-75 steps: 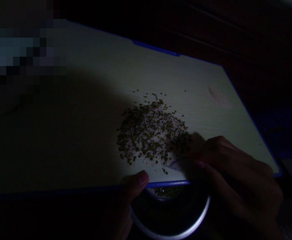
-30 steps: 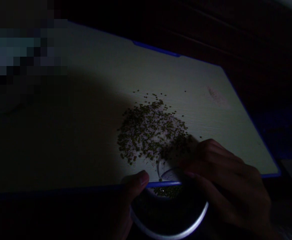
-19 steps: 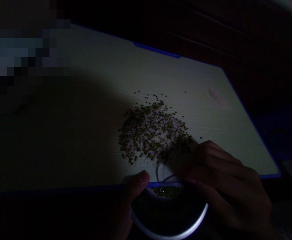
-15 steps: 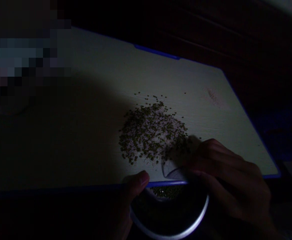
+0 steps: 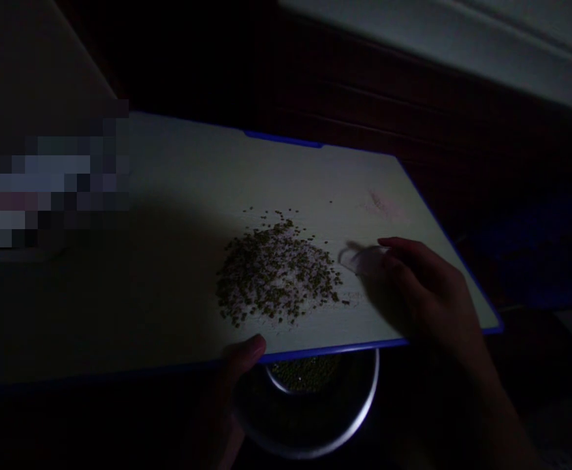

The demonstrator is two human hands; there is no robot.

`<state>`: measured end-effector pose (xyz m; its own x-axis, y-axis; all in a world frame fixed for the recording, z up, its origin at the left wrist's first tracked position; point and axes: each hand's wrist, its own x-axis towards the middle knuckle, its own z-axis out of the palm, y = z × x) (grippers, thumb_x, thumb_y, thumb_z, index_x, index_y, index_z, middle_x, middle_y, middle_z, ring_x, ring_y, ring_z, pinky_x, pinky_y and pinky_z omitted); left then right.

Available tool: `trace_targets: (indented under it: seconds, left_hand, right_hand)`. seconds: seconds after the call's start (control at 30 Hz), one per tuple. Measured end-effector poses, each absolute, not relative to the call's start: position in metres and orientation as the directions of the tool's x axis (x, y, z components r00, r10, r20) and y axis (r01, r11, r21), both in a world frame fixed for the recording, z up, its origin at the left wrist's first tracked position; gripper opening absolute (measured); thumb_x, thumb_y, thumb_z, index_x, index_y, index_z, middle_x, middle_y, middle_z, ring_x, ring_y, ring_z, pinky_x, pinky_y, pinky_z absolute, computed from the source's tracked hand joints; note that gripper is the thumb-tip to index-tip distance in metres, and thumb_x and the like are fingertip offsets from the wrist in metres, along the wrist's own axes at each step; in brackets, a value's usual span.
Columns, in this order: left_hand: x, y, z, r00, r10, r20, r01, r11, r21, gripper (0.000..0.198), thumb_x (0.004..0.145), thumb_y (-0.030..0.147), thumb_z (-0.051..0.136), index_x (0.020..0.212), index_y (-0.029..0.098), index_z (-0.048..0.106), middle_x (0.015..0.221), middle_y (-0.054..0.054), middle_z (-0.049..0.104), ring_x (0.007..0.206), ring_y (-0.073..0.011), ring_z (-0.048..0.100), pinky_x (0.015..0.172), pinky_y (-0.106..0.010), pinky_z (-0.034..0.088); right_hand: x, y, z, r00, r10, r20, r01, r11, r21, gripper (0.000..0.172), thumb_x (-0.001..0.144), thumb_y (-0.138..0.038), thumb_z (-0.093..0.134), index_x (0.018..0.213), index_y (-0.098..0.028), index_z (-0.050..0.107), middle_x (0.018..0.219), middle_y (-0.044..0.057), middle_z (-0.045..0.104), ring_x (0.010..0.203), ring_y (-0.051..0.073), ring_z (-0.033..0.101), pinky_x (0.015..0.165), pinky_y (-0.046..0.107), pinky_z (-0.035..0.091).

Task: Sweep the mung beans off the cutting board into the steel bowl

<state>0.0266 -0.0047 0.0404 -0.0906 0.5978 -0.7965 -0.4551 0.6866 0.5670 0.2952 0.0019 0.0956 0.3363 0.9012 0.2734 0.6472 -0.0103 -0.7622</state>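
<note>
A heap of small green beans mixed with pale grains (image 5: 279, 274) lies on a pale blue-rimmed board (image 5: 183, 156). At the near edge, my left hand (image 5: 239, 365) grips the board; its thumb rests on top and the fingers are hidden in the dark. My right hand (image 5: 433, 287) is over the board, right of the heap, its fingers closed on a thin, translucent curved piece (image 5: 364, 261) whose exact kind I cannot make out. Below the near edge stands a round metal bowl (image 5: 352, 427) with green beans (image 5: 305, 373) inside, partly covered by the board.
A pinkish patch of fine bits (image 5: 381, 203) lies toward the board's far right corner. Behind the board runs a dark wooden surface (image 5: 345, 98) with a pale ledge (image 5: 437, 49) above it. Something blue (image 5: 535, 241) sits in shadow at right. The upper left is pixelated.
My right hand has moved from the heap's near right side up and away to the right, carrying the translucent piece. My left hand stays on the board's edge. The view has shifted.
</note>
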Motion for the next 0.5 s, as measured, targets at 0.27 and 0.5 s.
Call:
trace_targets:
  seconds: [0.27,0.5]
  left_hand:
    - [0.025,-0.014,0.058,-0.073,0.806,-0.588,-0.25,0.556,0.793,0.018,0.074,0.015,0.068,0.085,0.029,0.07,0.102,0.001,0.08,0.127,-0.0365,0.063,0.135,-0.051,0.016]
    - [0.035,-0.018,0.056,-0.047,0.843,-0.536,-0.365,0.485,0.795,0.028,0.065,0.011,0.073,0.086,0.029,0.072,0.094,0.005,0.078,0.16,-0.0299,0.03,0.133,-0.034,-0.002]
  right_hand:
    - [0.294,-0.007,0.095,0.264,0.926,0.268,0.622,0.049,-0.781,0.027,0.099,-0.036,0.065,0.119,-0.021,0.076,0.112,0.009,0.082,0.099,0.022,0.077,0.088,0.041,0.063]
    - [0.285,-0.011,0.092,0.143,0.952,0.271,0.656,0.114,-0.746,0.025,0.1,-0.033,0.063,0.117,-0.021,0.077,0.115,0.009,0.083,0.102,0.021,0.078,0.09,0.039,0.062]
